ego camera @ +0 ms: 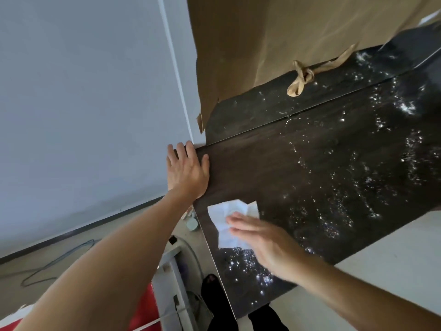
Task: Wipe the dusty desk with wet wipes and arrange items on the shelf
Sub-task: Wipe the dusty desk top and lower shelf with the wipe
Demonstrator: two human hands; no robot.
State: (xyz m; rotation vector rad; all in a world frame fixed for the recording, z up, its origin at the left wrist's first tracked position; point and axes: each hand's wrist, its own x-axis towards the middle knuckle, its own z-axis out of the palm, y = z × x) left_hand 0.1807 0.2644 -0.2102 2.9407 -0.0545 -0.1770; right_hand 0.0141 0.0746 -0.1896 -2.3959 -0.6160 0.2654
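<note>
The desk [310, 177] has a dark wood-grain top, wet and glinting with droplets across its right and near parts. A white wet wipe [229, 216] lies flat near the desk's left front corner. My right hand [260, 240] presses on the wipe with flat fingers and covers its lower right part. My left hand [186, 170] rests palm down on the desk's left edge near the wall corner, fingers spread, holding nothing.
A tan curtain [274, 37] hangs behind the desk, its knotted tie [301, 77] lying on the back of the top. A grey wall [83, 91] is at left. A blue cable [59, 259], a white rack [171, 283] and small items sit on the floor below.
</note>
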